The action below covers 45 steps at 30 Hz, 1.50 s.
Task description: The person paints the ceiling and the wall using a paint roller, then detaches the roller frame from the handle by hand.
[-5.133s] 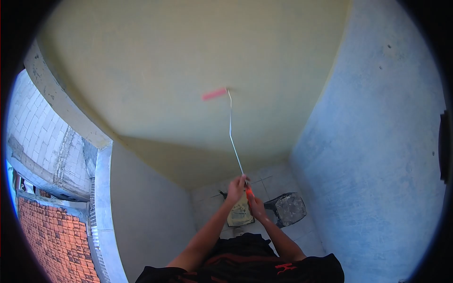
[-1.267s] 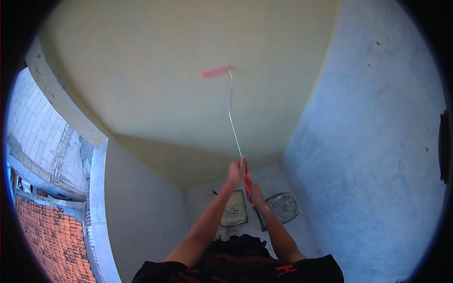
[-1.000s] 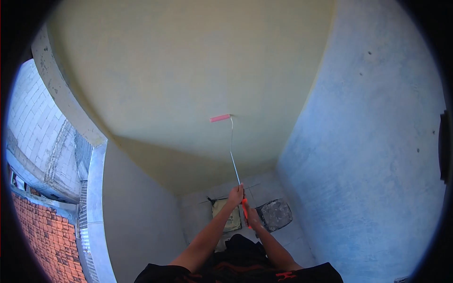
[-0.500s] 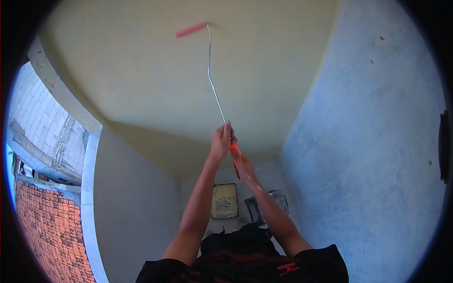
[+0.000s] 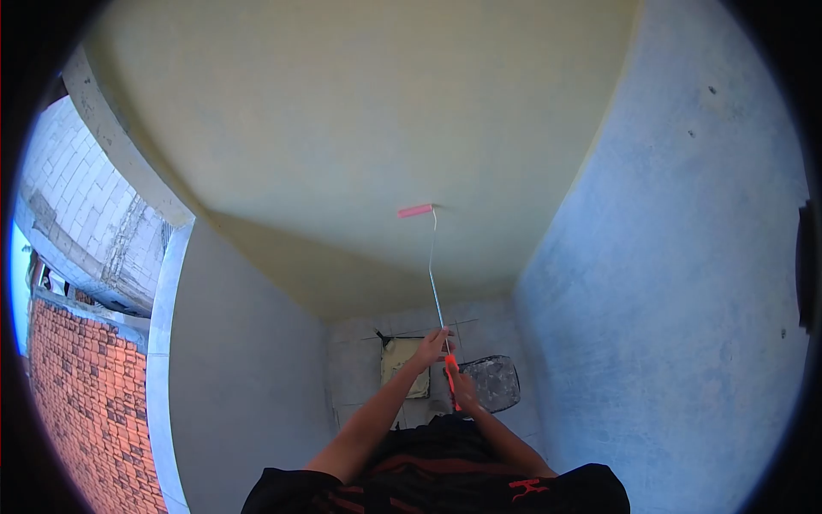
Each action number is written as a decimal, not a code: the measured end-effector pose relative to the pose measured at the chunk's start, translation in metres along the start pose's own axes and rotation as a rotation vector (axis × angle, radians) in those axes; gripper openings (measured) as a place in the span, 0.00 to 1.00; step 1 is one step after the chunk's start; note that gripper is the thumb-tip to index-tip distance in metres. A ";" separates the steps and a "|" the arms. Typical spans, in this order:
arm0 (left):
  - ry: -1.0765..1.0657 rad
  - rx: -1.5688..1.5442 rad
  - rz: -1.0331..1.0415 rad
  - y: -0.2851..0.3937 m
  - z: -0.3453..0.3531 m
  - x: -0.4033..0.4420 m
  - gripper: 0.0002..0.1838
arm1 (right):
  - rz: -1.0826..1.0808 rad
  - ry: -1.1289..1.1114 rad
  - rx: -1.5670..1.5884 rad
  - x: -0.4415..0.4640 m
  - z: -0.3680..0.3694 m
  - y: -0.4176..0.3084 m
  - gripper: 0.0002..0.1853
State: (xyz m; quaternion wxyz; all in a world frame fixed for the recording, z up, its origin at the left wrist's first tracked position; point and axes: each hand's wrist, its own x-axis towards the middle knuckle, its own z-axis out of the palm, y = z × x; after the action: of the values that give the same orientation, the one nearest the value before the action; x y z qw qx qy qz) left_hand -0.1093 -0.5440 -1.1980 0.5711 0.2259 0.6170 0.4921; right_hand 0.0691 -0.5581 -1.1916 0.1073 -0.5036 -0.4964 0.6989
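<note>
A paint roller with a pink sleeve lies against the pale yellow wall in front of me. Its long thin metal rod runs down to an orange handle. My left hand is closed round the rod just above the handle. Lower down, my right hand grips the orange handle. Both arms reach forward and down from my dark sleeves.
On the tiled floor are a tray with pale yellow paint and a dark, paint-smeared container. A bluish-white wall rises at the right. A low grey wall stands left, with a tiled roof outside beyond it.
The roller has come down the yellow wall, from near the top of the view to about its middle. Both hands have lowered with it, still holding it.
</note>
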 end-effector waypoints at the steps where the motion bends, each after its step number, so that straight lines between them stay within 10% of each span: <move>1: -0.003 -0.033 -0.001 -0.008 -0.001 -0.004 0.33 | 0.007 0.003 -0.063 -0.003 -0.005 0.003 0.37; 10: 0.280 0.314 -0.092 -0.214 -0.110 -0.100 0.27 | 0.282 -0.161 -0.284 -0.023 -0.044 0.028 0.32; 15: 0.633 0.337 -0.728 -0.335 -0.173 -0.202 0.30 | 0.332 -0.206 -0.331 0.014 -0.048 0.063 0.26; 27: 0.113 -0.281 -0.798 -0.243 -0.128 -0.237 0.63 | 0.390 -0.237 -0.976 0.101 -0.008 0.101 0.30; 31: 0.156 0.074 -0.807 -0.418 -0.101 -0.190 0.78 | 0.450 -0.271 -0.979 0.122 0.018 0.131 0.28; 45: 0.036 0.316 -1.485 -0.356 -0.098 -0.167 0.70 | 0.469 0.012 -0.642 0.205 0.122 0.262 0.29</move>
State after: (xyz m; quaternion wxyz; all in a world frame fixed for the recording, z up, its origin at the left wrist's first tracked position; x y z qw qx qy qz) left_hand -0.0580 -0.8657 -1.4385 0.7031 -0.1776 0.6794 -0.1121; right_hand -0.0341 -0.6234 -1.5244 -0.2154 -0.6154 -0.5605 0.5106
